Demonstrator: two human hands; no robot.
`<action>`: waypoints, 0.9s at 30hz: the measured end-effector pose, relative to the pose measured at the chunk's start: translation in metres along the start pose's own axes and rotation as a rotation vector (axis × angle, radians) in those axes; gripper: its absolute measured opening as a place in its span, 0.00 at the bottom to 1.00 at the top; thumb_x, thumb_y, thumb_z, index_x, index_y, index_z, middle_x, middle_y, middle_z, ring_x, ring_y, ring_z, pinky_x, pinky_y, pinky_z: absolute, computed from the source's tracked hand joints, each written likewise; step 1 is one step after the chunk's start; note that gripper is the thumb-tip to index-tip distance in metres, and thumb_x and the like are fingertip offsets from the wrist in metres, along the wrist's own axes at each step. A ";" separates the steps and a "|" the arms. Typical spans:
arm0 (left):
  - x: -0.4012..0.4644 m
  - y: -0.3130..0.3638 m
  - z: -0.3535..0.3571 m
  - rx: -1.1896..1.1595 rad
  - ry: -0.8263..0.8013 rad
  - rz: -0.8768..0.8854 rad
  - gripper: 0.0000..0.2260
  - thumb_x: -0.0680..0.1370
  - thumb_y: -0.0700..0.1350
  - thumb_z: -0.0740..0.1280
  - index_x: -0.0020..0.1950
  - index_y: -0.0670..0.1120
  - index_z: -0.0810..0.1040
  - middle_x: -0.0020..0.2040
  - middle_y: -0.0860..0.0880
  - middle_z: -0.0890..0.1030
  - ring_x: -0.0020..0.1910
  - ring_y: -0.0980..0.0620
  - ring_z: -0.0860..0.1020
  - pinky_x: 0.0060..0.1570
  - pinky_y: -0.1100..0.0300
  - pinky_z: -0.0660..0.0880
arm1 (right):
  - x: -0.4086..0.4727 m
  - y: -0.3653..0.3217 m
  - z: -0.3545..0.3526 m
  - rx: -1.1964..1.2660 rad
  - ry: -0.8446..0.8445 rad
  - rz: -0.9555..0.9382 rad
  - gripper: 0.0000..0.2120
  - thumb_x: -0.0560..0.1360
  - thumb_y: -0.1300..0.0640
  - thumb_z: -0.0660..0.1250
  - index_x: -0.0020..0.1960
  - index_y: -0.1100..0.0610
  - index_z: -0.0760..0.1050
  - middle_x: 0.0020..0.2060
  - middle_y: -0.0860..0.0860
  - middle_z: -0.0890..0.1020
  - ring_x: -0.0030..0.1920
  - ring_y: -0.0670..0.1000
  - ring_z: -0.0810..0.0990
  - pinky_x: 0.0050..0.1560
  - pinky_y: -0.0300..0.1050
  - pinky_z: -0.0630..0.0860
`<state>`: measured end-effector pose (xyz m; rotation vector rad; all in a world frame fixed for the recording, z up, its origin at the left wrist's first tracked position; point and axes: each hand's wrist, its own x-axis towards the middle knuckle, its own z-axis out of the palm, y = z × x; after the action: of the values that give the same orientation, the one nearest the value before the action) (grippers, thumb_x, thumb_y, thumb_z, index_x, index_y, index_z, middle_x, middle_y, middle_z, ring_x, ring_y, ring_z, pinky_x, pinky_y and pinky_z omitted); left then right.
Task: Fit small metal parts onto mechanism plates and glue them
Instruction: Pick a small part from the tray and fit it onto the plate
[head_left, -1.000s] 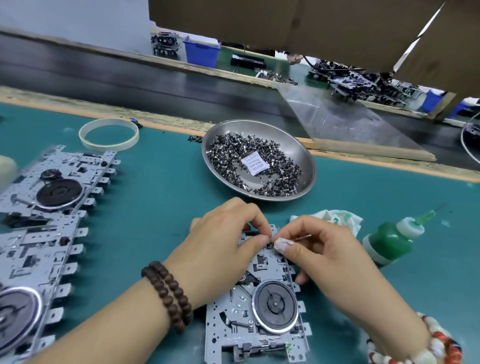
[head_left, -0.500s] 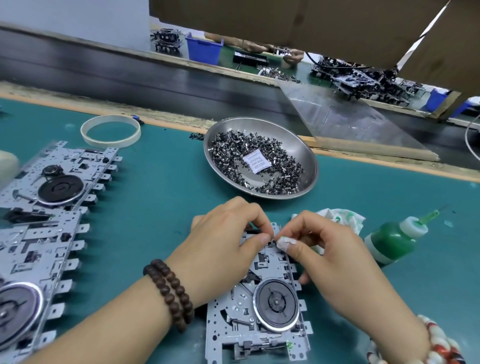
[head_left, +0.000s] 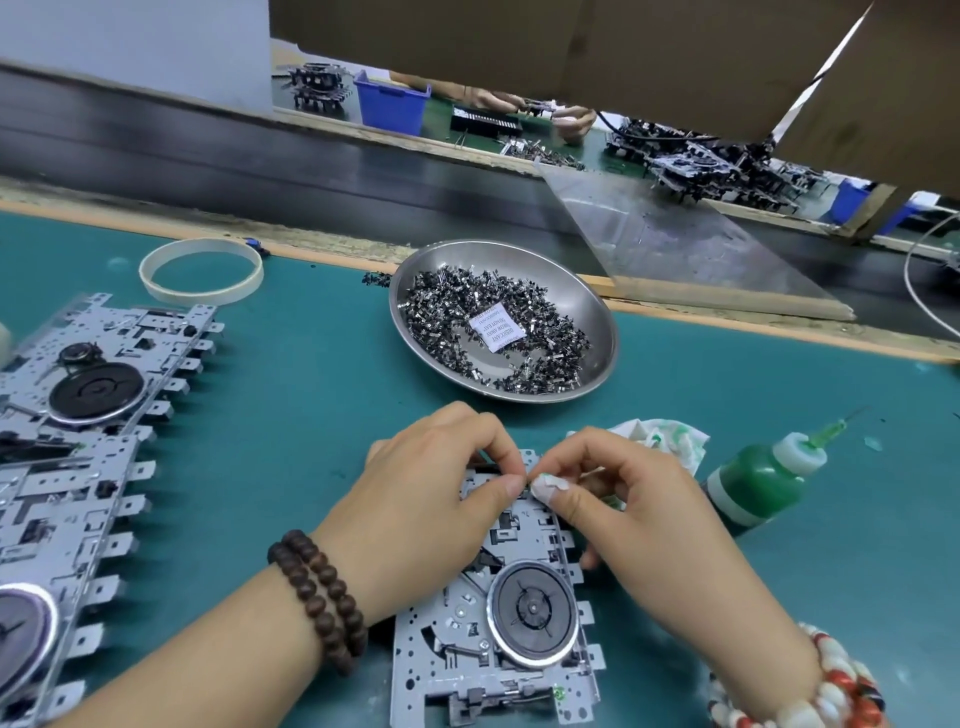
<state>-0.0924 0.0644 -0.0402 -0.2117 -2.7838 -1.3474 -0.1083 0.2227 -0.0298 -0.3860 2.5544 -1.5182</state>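
Head view: left hand and right hand fingertips pinched together over mechanism plate, grasp contents indiscernible; sachet print illegible.

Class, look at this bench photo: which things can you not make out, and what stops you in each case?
Head view only:
- Part between the fingertips: hidden by left hand and right hand.
- Far end of the mechanism plate: covered by both hands.
- Side plates: cut off by the left edge.
- Packet in the dish: print too small.
- Bottle needle tip: blurred.
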 end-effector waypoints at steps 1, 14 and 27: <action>0.000 0.000 0.001 -0.003 0.009 0.000 0.04 0.75 0.50 0.65 0.40 0.55 0.73 0.44 0.60 0.73 0.49 0.62 0.72 0.59 0.53 0.67 | 0.000 0.001 0.000 0.019 -0.007 0.013 0.07 0.71 0.61 0.70 0.36 0.51 0.78 0.30 0.46 0.76 0.26 0.39 0.72 0.24 0.32 0.70; -0.002 -0.003 0.007 -0.014 0.071 0.071 0.04 0.74 0.49 0.65 0.40 0.55 0.72 0.43 0.59 0.73 0.48 0.62 0.71 0.52 0.63 0.67 | -0.004 0.008 0.010 0.133 0.029 0.094 0.05 0.72 0.62 0.67 0.41 0.52 0.77 0.34 0.43 0.73 0.33 0.43 0.69 0.37 0.31 0.65; -0.005 -0.005 0.007 -0.007 0.083 0.149 0.06 0.75 0.48 0.65 0.41 0.58 0.71 0.44 0.60 0.72 0.49 0.62 0.71 0.51 0.65 0.66 | -0.006 0.008 0.016 0.281 0.064 0.126 0.10 0.72 0.69 0.65 0.43 0.53 0.75 0.38 0.48 0.72 0.31 0.43 0.67 0.34 0.31 0.65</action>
<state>-0.0878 0.0660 -0.0488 -0.3477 -2.6372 -1.3010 -0.1001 0.2146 -0.0442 -0.1403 2.3120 -1.8310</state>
